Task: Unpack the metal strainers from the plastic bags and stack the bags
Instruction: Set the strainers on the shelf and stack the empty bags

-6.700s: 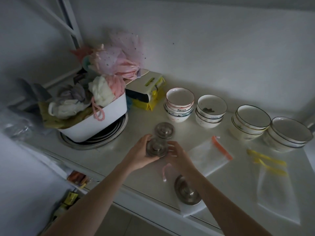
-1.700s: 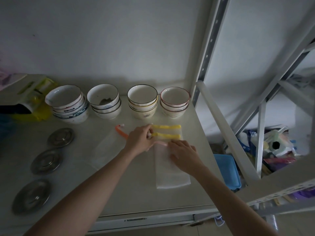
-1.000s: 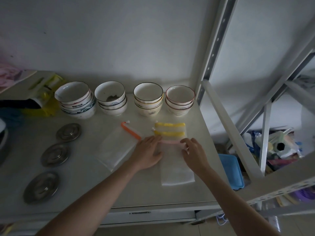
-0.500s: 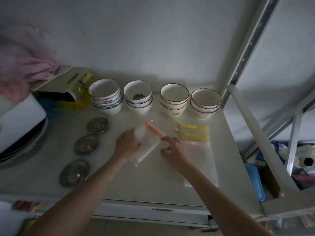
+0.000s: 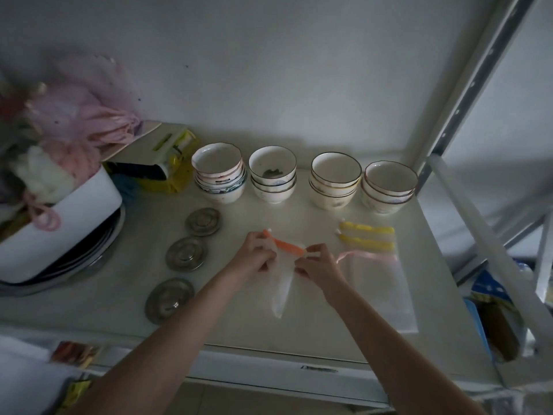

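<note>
On the pale countertop, three metal strainers lie bare in a slanting row at left: the far strainer, the middle strainer and the near strainer, each apart from its neighbour. Bags, counted: four. One clear bag with an orange zip strip is lifted at its top edge between both hands and hangs down crumpled, its lower tip at the surface. The left hand pinches the strip's left end between thumb and fingers; the right hand pinches the right end, the other fingers curled. To the right lies the flat stack of bags: two yellow strips side by side at the far edge, one pink strip just nearer, so three bags overlapped. Bowls, counted by stack: four stacks along the back wall, namely the first stack, the second stack, the third stack and the fourth stack; the count within each I cannot fix. At far left a white tub heaped with pink and white cloth sits on round dark rings. Behind it, a yellow-and-white box. At right, a grey metal shelving frame rises beside the counter's end. Light is dim; the wall is plain grey-white.
</note>
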